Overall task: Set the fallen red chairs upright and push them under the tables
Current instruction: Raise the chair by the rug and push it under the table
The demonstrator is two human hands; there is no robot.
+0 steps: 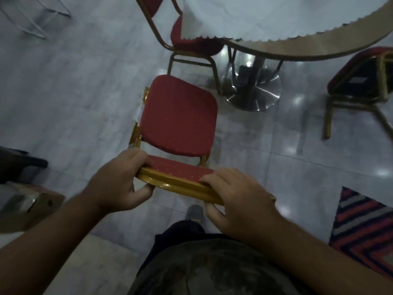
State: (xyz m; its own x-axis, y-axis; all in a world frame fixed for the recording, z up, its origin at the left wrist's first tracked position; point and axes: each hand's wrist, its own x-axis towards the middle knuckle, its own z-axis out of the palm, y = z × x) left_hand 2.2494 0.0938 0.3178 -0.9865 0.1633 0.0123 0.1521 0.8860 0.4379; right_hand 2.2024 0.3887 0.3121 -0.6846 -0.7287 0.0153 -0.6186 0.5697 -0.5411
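We see a big grey floor (63,92) all around. Far ahead of our hands is one round counter (319,45) with a white cloth (255,13) on it and one shiny metal foot (253,92) under it.

We count three red chairs. The near chair (178,116) stands up on its legs, right in front of our hands. The far chair (191,43) stands past it, with its seat partly under the counter. The tipped chair (357,81) is off to the right of our right hand, leaning so we see the dark under side of its seat.

To the right of our right hand lies one striped rug (365,231). To the left of our left hand is one brown box (27,207).

Our left hand (119,184) is curled shut around the left end of the near chair's gold top bar (176,184). Our right hand (236,199) is curled around the right end, fingers on top and thumb below.

Below our hands we see one grey shoe (194,211).
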